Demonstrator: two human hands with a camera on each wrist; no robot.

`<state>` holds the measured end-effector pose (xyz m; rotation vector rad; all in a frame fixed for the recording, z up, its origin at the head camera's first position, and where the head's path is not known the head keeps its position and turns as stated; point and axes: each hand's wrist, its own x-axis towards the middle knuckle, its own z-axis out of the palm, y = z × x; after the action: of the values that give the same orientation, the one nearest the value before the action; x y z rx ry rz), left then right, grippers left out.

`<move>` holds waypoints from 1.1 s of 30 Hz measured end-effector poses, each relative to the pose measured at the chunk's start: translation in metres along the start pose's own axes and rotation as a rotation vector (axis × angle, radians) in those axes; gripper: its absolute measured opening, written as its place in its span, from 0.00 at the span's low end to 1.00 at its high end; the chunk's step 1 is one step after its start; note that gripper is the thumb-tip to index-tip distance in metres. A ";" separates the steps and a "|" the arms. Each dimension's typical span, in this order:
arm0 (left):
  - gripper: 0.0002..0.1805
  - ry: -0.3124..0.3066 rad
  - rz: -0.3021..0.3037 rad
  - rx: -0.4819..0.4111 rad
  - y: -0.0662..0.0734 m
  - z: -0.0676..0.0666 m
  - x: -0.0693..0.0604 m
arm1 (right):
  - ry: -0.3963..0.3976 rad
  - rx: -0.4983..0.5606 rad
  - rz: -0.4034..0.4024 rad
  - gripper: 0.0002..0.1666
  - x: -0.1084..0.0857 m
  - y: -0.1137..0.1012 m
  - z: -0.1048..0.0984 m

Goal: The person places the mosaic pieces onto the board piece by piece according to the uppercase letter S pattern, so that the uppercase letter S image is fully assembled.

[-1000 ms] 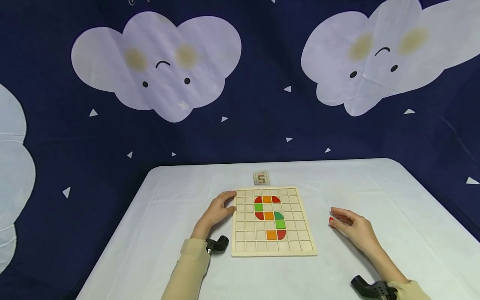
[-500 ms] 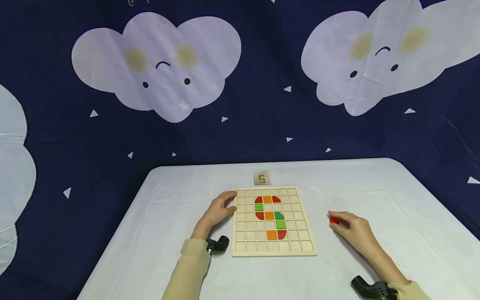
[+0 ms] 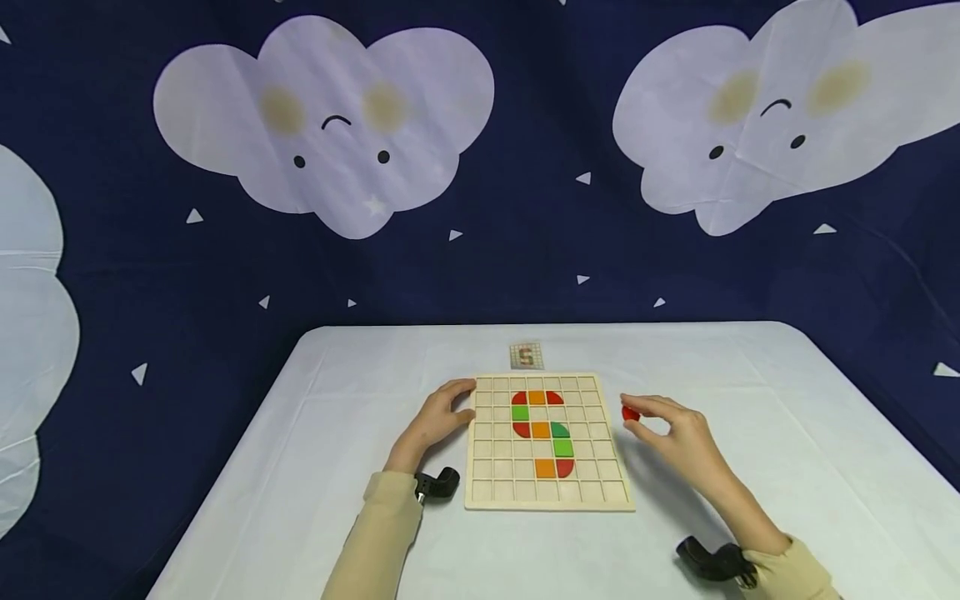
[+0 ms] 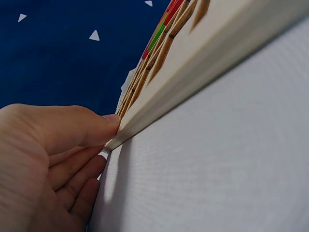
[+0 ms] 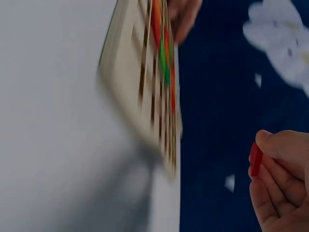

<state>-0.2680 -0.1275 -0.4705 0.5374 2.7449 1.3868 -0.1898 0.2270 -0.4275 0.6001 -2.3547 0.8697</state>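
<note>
My right hand point(image 3: 686, 442) pinches a small red tile point(image 3: 630, 413) between thumb and fingertips, off the right edge of the board. In the right wrist view, the red tile point(image 5: 256, 159) shows as a thin piece with a curved side. A square wooden grid board point(image 3: 495, 493) lies on the table. Orange, red and green tiles point(image 3: 563, 447) sit in its cells in an S-like shape, with one cell bare left of the lowest orange tile point(image 3: 545, 468). At the board's left edge rests my left hand point(image 3: 435, 421), thumb and fingertips touching the rim point(image 4: 159, 104), fingers apart.
A small card point(image 3: 527, 356) with a printed S pattern on a grid lies just behind the board. White cloth covers the table point(image 3: 360, 392). Behind it hangs a dark blue curtain point(image 3: 525, 283) with clouds. Each wrist wears a black camera point(image 3: 716, 560).
Holding the red tile, my right hand has moved left and away from me, closer to the board. My left hand stays at the board's edge. The head view has shifted slightly.
</note>
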 end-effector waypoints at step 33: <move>0.28 0.015 0.074 0.020 -0.004 0.001 -0.001 | -0.402 0.298 -0.160 0.19 0.001 -0.056 0.104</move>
<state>-0.2680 -0.1298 -0.4746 0.6377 2.7804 1.3853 -0.1937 0.1158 -0.4684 1.1624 -2.4930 1.1195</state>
